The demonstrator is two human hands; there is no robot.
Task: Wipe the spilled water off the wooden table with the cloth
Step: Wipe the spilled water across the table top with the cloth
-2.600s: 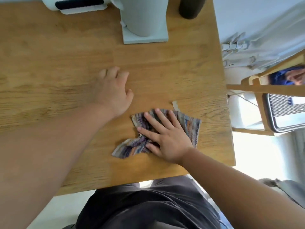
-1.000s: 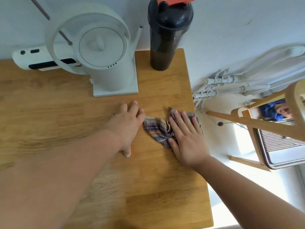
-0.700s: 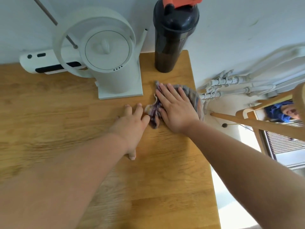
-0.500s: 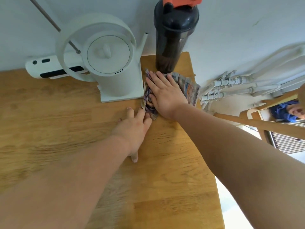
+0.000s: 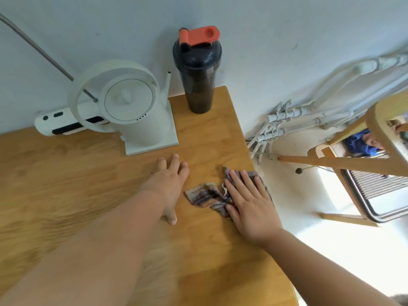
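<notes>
Fingers [image 5: 245,182] of the right hand [image 5: 251,208] lie straight, pressing the striped cloth [image 5: 205,198] flat at the right edge of the counter [image 5: 88,184], which it seems to overhang slightly; the left hand [image 5: 170,184] rests beside it, fingers released.

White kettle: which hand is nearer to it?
Left. The left hand lies flat on the table just in front of the base of the white kettle; the right hand is farther off to the right, pressing the cloth near the table edge.
</notes>
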